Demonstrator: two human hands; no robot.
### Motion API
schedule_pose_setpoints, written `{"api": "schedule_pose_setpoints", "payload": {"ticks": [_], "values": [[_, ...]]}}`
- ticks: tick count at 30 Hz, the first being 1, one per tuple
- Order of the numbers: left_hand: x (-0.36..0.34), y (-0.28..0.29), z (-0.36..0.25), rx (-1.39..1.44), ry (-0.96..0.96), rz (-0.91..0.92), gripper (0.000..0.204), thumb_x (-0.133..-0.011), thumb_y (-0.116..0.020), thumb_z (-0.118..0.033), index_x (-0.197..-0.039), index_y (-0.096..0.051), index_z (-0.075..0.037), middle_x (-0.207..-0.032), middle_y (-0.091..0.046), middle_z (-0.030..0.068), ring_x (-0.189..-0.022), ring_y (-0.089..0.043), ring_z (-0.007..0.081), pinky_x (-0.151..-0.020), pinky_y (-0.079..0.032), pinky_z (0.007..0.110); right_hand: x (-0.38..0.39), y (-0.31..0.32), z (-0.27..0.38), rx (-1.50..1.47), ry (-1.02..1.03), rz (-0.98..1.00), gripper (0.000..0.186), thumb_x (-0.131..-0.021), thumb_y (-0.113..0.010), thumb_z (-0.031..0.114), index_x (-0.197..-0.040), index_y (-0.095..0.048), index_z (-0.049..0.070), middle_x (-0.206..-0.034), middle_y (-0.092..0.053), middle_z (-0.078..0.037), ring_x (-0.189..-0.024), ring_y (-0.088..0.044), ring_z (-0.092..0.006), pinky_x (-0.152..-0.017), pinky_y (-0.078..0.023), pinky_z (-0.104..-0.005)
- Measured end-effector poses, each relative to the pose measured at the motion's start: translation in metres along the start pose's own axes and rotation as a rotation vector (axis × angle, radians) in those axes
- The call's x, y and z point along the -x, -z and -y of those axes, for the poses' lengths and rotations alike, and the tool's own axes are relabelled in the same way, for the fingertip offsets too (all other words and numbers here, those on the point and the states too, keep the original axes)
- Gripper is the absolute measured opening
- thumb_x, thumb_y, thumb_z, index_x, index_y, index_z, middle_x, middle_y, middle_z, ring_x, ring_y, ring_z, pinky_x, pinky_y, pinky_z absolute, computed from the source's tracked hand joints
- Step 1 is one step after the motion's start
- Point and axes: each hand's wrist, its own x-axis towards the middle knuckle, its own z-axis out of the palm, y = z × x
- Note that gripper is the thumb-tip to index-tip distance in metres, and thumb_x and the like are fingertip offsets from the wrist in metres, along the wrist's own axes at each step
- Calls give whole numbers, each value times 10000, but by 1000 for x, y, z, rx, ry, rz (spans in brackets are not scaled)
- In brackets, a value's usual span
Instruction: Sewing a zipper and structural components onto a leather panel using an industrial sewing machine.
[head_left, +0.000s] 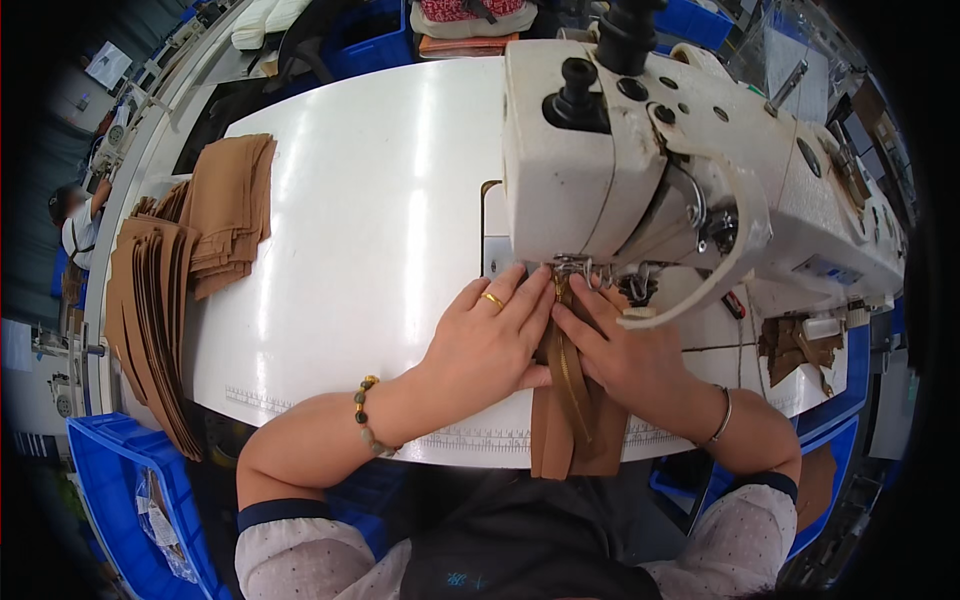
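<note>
My left hand [493,335] lies with fingers stretched out and lowered onto brown fabric [548,440] and a brass-coloured zipper tape [568,395], just before the presser foot [568,267] of a white sewing machine [560,160]. My right hand [625,350] is on the other side of the zipper, fingers extended and resting on the work near the needle area. The tape runs toward me between both hands, and the fabric hangs to the table's front edge. The fingertips partly hide what is under the foot.
Stacks of brown fabric pieces [222,205] lie on the white table [350,200] at left. Brown scraps [795,345] sit at right. A blue crate [100,450] stands beside the table at lower left, others behind and at right. Another person [82,225] is at a machine at far left.
</note>
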Motion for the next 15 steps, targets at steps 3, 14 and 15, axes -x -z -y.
{"api": "schedule_pose_setpoints", "payload": {"ticks": [3, 14, 15], "values": [[1, -2, -1, 6, 2, -10, 878, -705, -816, -489, -1365, -612, 53, -1469, -563, 177, -1362, -500, 350, -1072, -476, 466, 0, 2, -1, 20, 13, 16, 546, -744, -808, 174, -1282, -718, 149, -1418, -624, -145, -1228, -666, -310, -928, -580, -418], [6, 2, -14, -13, -58, -171, 800, -643, -849, -423, -1307, -652, -22, -1306, -621, 139, -1257, -582, 314, -990, -518, 399, -4, 7, 2, -70, 16, -38, 451, -756, -776, 145, -1196, -719, 65, -1393, -629, -168, -1268, -634, -319, -977, -537, -466], [8, 1, -19, -27, -60, -188, 800, -643, -849, -423, -1307, -652, -22, -1306, -621, 139, -1257, -582, 314, -990, -518, 399, -4, 9, 3, -60, 25, -28, 451, -756, -776, 145, -1196, -719, 65, -1393, -629, -168, -1268, -634, -319, -977, -537, -466]]}}
